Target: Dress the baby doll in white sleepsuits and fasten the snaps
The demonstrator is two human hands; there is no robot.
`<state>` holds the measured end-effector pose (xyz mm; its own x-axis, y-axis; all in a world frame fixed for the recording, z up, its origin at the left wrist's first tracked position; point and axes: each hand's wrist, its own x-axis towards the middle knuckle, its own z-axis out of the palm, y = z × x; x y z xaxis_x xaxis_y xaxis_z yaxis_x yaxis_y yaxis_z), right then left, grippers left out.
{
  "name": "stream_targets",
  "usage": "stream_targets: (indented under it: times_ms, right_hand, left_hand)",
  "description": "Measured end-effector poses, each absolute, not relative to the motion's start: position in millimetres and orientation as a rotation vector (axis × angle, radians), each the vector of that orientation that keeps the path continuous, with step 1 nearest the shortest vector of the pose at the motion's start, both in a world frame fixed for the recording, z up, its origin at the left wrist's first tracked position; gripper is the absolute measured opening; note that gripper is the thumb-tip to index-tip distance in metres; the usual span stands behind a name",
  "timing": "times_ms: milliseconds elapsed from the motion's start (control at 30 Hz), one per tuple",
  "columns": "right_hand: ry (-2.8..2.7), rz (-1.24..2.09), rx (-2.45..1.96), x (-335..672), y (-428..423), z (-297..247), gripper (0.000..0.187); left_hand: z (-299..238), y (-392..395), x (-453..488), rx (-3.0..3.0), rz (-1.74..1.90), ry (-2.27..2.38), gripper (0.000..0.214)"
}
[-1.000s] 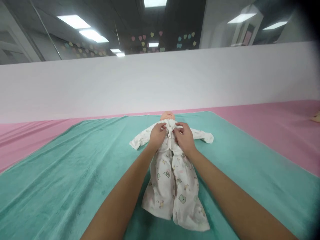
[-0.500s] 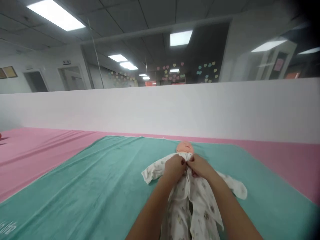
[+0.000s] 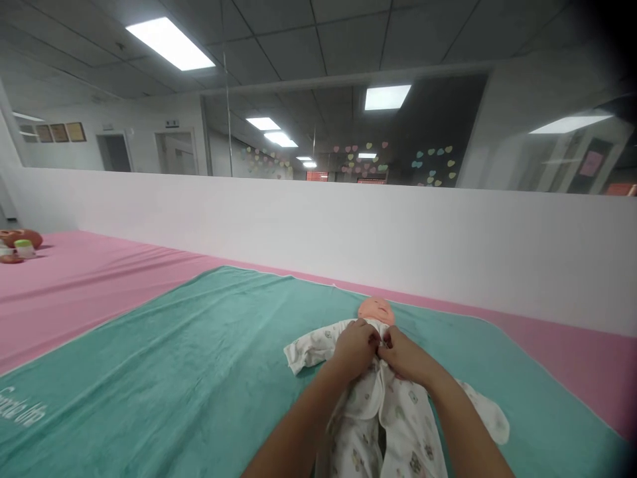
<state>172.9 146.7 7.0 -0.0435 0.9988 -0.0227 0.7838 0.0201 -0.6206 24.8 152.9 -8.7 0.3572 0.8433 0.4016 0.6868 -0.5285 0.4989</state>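
Observation:
A baby doll [image 3: 377,310] lies on its back on a teal blanket [image 3: 174,358], dressed in a white printed romper [image 3: 393,425]. My left hand [image 3: 354,346] pinches the left edge of the romper's front opening at the chest, fingers closed. Touching it at the same spot just below the doll's chin, my right hand [image 3: 404,353] pinches the right edge. Below my hands the front of the romper hangs partly apart. One sleeve spreads out to the left, the other to the right past my right forearm.
The blanket lies on a pink mat [image 3: 74,285] bounded by a low white wall [image 3: 318,232]. At the far left on the mat sit a brown round object [image 3: 22,237] and a small bottle [image 3: 24,247]. White lettering marks the blanket's left corner.
The view has swung up and to the left, showing more ceiling and the far-left objects. Both hands stay pinched together on the romper's front near the doll's neck.

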Motion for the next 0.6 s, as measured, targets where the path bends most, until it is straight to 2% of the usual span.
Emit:
stream_targets:
  times_ms: [133, 333, 533, 600]
  right_hand:
    - [-2.024, 0.537, -1.866, 166, 150, 7, 0.024]
    - [-1.976, 0.202, -2.053, 155, 154, 10, 0.039]
    - [-1.965, 0.551, -1.848, 169, 152, 15, 0.037]
    - [-1.938, 0.534, -1.841, 170, 156, 13, 0.031]
  left_hand:
    - [-9, 152, 23, 2.300, 1.025, 1.372, 0.019]
    - [-12, 154, 25, 1.988, 1.185, 1.397, 0.015]
    - [-14, 162, 28, 1.670, 1.353, 1.329, 0.009]
    - [-15, 164, 29, 1.596, 1.372, 1.330, 0.008]
